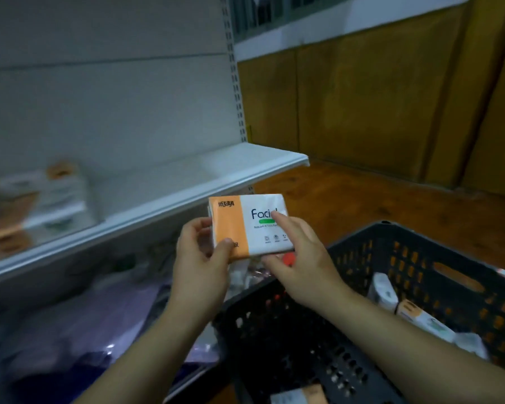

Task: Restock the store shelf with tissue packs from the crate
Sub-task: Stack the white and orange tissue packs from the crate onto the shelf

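Left grip (201, 258), right grip (298, 258): orange-white pack (250, 228)

Purple packages (79, 322) low left; orange floor (362, 199), brown wall panels (362, 97)

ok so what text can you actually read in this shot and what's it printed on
"Faci", one letter hidden under the right hand, then "l": large blue word on the white face of the held tissue pack.
Chinese characters on the pack's orange band, top left: too blurred to read with confidence.
Green tag and small dark line under the blue word: too small and blurred.
Shelf packs and crate packs: print too blurred to read.
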A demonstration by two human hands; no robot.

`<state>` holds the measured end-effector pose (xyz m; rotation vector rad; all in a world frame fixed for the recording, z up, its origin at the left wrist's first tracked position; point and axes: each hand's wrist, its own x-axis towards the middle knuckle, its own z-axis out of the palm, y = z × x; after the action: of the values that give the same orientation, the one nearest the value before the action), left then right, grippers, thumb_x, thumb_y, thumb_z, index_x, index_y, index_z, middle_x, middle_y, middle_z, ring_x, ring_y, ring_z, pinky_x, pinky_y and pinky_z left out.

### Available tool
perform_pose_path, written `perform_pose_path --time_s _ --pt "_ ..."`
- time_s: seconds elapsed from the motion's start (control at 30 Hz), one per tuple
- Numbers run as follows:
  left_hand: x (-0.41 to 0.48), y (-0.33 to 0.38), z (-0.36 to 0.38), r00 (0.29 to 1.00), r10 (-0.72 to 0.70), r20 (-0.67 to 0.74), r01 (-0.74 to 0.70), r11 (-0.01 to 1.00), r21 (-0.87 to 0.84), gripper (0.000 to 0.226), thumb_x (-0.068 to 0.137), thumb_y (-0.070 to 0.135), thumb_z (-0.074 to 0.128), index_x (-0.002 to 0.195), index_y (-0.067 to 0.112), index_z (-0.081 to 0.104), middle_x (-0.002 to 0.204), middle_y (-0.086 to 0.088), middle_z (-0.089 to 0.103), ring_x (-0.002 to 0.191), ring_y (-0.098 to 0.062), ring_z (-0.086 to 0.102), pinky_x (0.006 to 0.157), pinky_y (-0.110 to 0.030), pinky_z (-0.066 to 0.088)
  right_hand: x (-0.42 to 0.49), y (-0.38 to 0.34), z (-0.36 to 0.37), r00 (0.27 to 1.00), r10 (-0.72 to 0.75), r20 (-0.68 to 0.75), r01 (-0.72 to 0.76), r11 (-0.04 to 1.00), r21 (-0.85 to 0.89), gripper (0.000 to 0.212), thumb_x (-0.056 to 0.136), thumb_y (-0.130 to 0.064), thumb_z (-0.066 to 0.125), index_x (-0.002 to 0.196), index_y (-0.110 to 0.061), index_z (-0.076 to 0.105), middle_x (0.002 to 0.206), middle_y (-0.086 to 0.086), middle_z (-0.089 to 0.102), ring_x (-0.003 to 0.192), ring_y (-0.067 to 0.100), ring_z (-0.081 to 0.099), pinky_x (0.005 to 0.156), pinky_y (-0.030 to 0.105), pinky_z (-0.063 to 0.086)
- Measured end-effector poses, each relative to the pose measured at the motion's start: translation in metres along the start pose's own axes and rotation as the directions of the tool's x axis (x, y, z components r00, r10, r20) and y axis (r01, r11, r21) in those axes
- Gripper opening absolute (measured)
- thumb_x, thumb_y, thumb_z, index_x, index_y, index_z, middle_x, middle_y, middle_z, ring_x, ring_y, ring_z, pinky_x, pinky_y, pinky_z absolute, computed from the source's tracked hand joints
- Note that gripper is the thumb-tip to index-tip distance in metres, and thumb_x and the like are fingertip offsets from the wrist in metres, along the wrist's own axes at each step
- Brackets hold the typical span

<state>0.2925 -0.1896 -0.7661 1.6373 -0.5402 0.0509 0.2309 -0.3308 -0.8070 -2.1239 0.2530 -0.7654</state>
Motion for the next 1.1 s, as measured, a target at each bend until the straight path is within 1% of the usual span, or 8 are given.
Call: perform_pose_path --time_s 0.1,0.2,0.3,0.4,0.63,0.8,0.93,1.1 --pt "0.007 0.018 -0.048 0.996 0.092 0.017 -0.094 0.987 0.131 0.031 0.086 0.010 0.061 0.099 0.034 0.046 0.098 0.017 0.057 0.083 0.011 0.060 0.070 -0.005 0.047 0.011 -0.035 0.024 0.996 -0.093 -0.015 0.093 0.996 -0.017 0.059 0.085 -0.019 0.067 0.137 -0.033 0.044 0.134 -0.005 0.041 0.123 0.014 0.041 0.103 0.036 0.041" --pt "0.015 0.032 -0.103 0.987 0.148 0.066 -0.162 0.910 0.382 0.045 0.084 0.030 0.064 0.122 0.034 0.042 0.111 0.011 0.057 0.097 -0.001 0.060 0.085 -0.030 0.053 0.023 -0.075 0.050 0.984 -0.179 -0.001 0.179 0.984 0.005 0.056 0.084 -0.028 0.061 0.138 -0.026 0.046 0.129 -0.002 0.046 0.119 0.016 0.045 0.101 0.034 0.043" --pt "0.026 0.041 -0.150 0.966 0.242 0.093 -0.236 0.670 0.704 0.064 0.081 0.036 0.065 0.137 0.024 0.037 0.130 -0.003 0.049 0.116 -0.020 0.051 0.097 -0.033 0.041 0.039 -0.111 0.078 0.976 -0.216 -0.010 0.216 0.976 -0.013 0.057 0.083 -0.037 0.054 0.137 -0.021 0.049 0.130 0.003 0.050 0.118 0.017 0.046 0.098 0.022 0.036" --pt "0.038 0.051 -0.189 0.957 0.270 0.104 -0.222 0.457 0.861 0.056 0.086 0.034 0.060 0.137 0.018 0.041 0.129 -0.009 0.049 0.118 -0.027 0.046 0.095 -0.034 0.036 0.054 -0.144 0.105 0.972 -0.234 0.008 0.234 0.972 0.018 0.046 0.090 -0.028 0.061 0.133 -0.017 0.053 0.129 0.003 0.052 0.117 0.017 0.048 0.092 0.013 0.031" --pt "0.065 0.058 -0.247 0.975 0.175 0.134 -0.166 0.180 0.970 0.036 0.093 0.030 0.046 0.127 0.018 0.050 0.126 -0.006 0.051 0.114 -0.026 0.049 0.092 -0.035 0.039 0.089 -0.187 0.161 0.975 -0.184 0.121 0.191 0.980 -0.047 0.042 0.090 -0.030 0.060 0.131 -0.018 0.056 0.130 0.009 0.056 0.119 0.023 0.050 0.100 0.025 0.036" --pt "0.076 0.048 -0.282 0.985 0.167 0.048 -0.055 0.035 0.998 0.075 0.086 0.054 0.049 0.146 0.029 0.012 0.152 -0.006 0.022 0.138 -0.028 0.023 0.111 -0.044 0.023 0.103 -0.199 0.177 0.957 -0.202 0.208 0.244 0.948 -0.204 0.041 0.094 -0.030 0.054 0.135 -0.024 0.051 0.138 0.007 0.045 0.127 0.023 0.042 0.103 0.025 0.030" --pt "0.084 0.044 -0.306 0.986 -0.154 -0.068 0.068 -0.002 0.998 0.092 0.076 0.074 0.047 0.147 0.032 0.006 0.157 -0.004 0.013 0.142 -0.032 0.016 0.111 -0.056 0.019 0.109 -0.211 0.185 0.911 -0.289 0.295 0.378 0.870 -0.317 0.039 0.097 -0.030 0.046 0.136 -0.029 0.047 0.143 0.002 0.036 0.132 0.021 0.029 0.108 0.032 0.028" --pt "0.088 0.037 -0.310 0.986 -0.163 -0.045 0.051 0.035 0.998 0.079 0.082 0.064 0.048 0.146 0.032 0.015 0.153 -0.001 0.025 0.138 -0.029 0.027 0.108 -0.053 0.028 0.131 -0.226 0.205 0.901 -0.214 0.378 0.367 0.839 -0.401 0.041 0.099 -0.031 0.039 0.139 -0.026 0.044 0.141 0.004 0.041 0.128 0.024 0.038 0.106 0.035 0.035"
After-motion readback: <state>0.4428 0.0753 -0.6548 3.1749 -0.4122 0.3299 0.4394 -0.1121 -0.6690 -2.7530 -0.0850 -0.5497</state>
